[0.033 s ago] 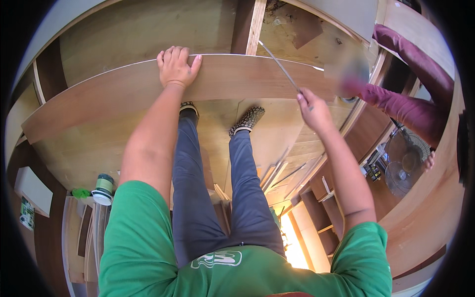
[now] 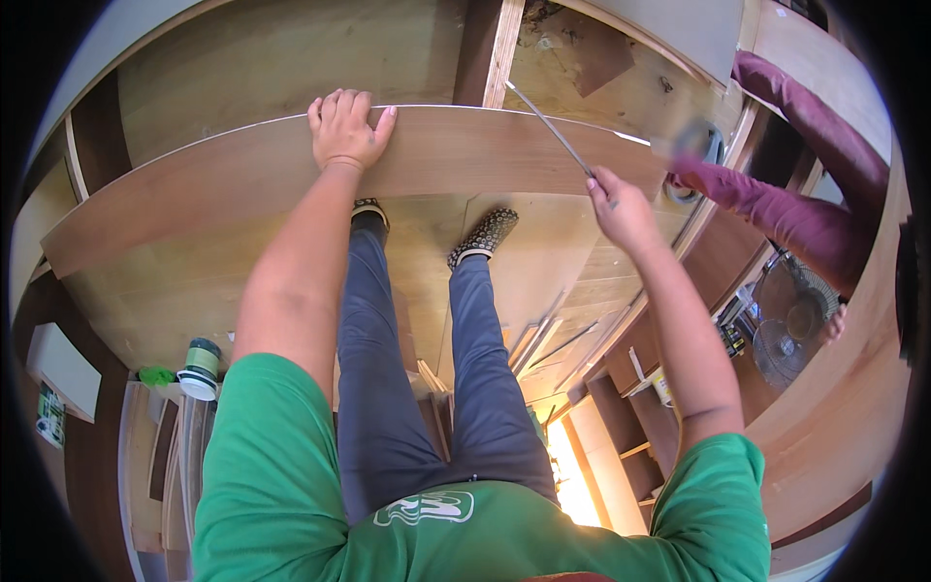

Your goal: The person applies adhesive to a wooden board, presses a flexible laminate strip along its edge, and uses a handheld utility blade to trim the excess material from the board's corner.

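Note:
A long brown plywood panel (image 2: 485,155) stands on edge in front of my legs. My left hand (image 2: 346,131) lies over its top edge with the fingers spread, pressing on it. My right hand (image 2: 619,206) is closed on a thin grey metal strip (image 2: 548,126) that slants up and to the left across the panel's top edge. At the panel's right end, another person's hand in a maroon sleeve (image 2: 766,209) is blurred, and I cannot tell what it holds.
My feet stand on pale plywood sheets (image 2: 194,281) just behind the panel. A green-lidded jar (image 2: 201,367) sits at the lower left on a stack of boards. A floor fan (image 2: 790,330) and a low wooden shelf unit (image 2: 621,427) are on the right.

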`<state>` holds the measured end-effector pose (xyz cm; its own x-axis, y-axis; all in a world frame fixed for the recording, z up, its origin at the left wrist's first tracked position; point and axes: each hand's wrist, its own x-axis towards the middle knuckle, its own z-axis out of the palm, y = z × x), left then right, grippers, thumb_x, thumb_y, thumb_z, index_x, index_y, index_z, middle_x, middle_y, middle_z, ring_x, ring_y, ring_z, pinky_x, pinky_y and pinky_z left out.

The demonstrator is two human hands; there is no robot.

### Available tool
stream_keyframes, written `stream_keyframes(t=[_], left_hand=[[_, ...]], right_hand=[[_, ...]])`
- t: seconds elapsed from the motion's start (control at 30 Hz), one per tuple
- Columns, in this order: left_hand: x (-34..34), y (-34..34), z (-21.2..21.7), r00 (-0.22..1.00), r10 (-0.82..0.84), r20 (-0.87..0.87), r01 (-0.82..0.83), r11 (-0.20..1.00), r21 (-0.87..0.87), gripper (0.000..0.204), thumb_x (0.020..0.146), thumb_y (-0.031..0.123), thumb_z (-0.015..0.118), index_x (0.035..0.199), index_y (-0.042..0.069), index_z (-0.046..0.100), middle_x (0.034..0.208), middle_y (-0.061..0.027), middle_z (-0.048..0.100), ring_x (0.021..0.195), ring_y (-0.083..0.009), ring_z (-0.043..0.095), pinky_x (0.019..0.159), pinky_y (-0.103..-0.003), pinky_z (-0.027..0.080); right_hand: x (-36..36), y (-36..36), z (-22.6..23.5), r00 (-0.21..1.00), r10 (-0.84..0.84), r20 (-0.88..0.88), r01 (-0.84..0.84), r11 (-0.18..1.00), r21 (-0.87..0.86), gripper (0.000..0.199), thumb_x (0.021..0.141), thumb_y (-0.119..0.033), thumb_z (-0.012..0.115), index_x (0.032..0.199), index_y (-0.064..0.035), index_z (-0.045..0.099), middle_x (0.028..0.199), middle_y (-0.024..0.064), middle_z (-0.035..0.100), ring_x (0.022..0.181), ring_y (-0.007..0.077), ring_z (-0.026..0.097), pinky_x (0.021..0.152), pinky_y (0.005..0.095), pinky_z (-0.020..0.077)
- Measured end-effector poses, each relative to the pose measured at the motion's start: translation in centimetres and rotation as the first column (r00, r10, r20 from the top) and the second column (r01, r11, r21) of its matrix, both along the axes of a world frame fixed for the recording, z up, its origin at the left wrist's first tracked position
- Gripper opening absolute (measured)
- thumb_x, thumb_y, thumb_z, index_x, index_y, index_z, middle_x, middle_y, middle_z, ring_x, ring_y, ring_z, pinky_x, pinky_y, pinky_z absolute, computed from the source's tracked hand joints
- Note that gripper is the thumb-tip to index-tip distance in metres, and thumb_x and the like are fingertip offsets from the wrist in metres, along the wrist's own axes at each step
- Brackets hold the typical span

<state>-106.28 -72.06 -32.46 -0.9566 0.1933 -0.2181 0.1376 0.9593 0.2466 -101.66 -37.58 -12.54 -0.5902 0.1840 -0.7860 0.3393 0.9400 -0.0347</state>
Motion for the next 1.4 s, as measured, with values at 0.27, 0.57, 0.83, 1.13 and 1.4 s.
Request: stream_keyframes(t=[0.27, 0.57, 0.83, 1.13, 1.4], left_hand=[[-3.1, 2.5, 6.2, 0.923, 0.043, 0.383, 0.002, 0.993, -0.117, 0.042, 0.086, 0.046, 0.058, 0.114, 0.015, 0.063, 0.123, -0.0081, 0.060, 0.124, -0.0253, 0.048, 0.108, -0.045, 0.027], [-1.1, 0.8, 0.6, 0.992, -0.006, 0.128, 0.013, 0.999, -0.048, 0.044, 0.087, 0.049, 0.055, 0.116, 0.016, 0.059, 0.124, -0.0016, 0.057, 0.126, -0.0204, 0.044, 0.111, -0.044, 0.024], [-1.2, 0.8, 0.4, 0.999, -0.022, 0.046, 0.024, 0.999, -0.027, 0.042, 0.087, 0.048, 0.055, 0.112, 0.015, 0.061, 0.119, -0.0043, 0.058, 0.120, -0.0230, 0.048, 0.109, -0.044, 0.025], [-0.6, 0.5, 0.4, 0.999, 0.000, 0.037, 0.000, 1.000, -0.001, 0.042, 0.087, 0.050, 0.054, 0.110, 0.016, 0.061, 0.116, -0.0026, 0.058, 0.121, -0.0219, 0.047, 0.108, -0.044, 0.024], [-0.3, 0.2, -0.3, 1.000, 0.012, 0.013, -0.012, 1.000, 0.021, 0.045, 0.086, 0.055, 0.052, 0.107, 0.016, 0.062, 0.117, -0.0020, 0.058, 0.121, -0.0212, 0.046, 0.110, -0.043, 0.022]], right_hand=[[-3.5, 3.7, 0.5, 0.926, 0.272, 0.262, -0.287, 0.958, 0.023, 0.032, 0.093, -0.024, 0.041, 0.108, -0.0074, 0.064, 0.100, 0.0207, 0.066, 0.096, 0.0376, 0.063, 0.083, 0.0497, 0.0497], [-6.0, 2.1, 2.3, 0.906, 0.197, 0.374, -0.208, 0.978, -0.012, 0.032, 0.096, -0.026, 0.043, 0.117, -0.0065, 0.057, 0.107, 0.0191, 0.065, 0.103, 0.0359, 0.061, 0.087, 0.0472, 0.0480], [-3.8, 5.2, 0.2, 0.922, 0.348, 0.171, -0.345, 0.937, -0.044, 0.020, 0.090, -0.017, 0.048, 0.102, -0.0036, 0.059, 0.090, 0.0221, 0.066, 0.088, 0.0391, 0.064, 0.078, 0.0480, 0.0503], [-5.4, 3.5, 0.7, 0.905, 0.359, 0.229, -0.369, 0.930, 0.001, 0.019, 0.094, -0.021, 0.046, 0.101, -0.0062, 0.055, 0.088, 0.0213, 0.066, 0.087, 0.0393, 0.063, 0.075, 0.0494, 0.0489], [-6.3, 3.5, 0.2, 0.859, 0.426, 0.283, -0.443, 0.896, -0.004, 0.020, 0.094, -0.020, 0.046, 0.100, -0.0031, 0.055, 0.088, 0.0224, 0.065, 0.087, 0.0397, 0.063, 0.077, 0.0494, 0.0483]])
